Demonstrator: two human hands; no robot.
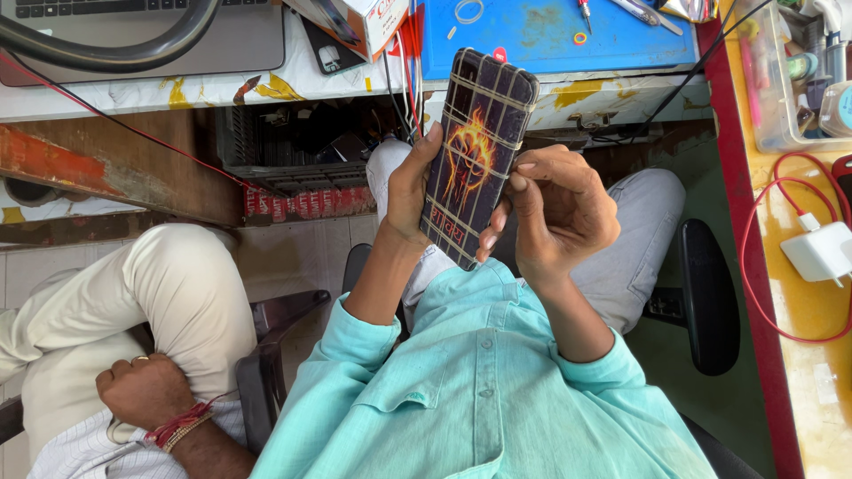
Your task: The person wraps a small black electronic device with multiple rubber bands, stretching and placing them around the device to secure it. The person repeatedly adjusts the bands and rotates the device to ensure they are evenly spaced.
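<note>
Bench: blue mat (pixel 550 35) ahead, red-and-white carton (pixel 359 22) left of it, clear tub (pixel 781 80) at right | Phone (pixel 475 160): over your lap, dark flame-print back, banded with rubber bands; likely stiff, light, breakable, so hold its long edges | Left hand (pixel 410 191): wraps left edge | Right hand (pixel 564 213): fingertips pinched at right edge, apparently on a band

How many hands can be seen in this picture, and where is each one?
3. The left hand and right hand hold the phone at centre. Another person's hand rests on a knee at lower left. Others may be hidden.
</note>
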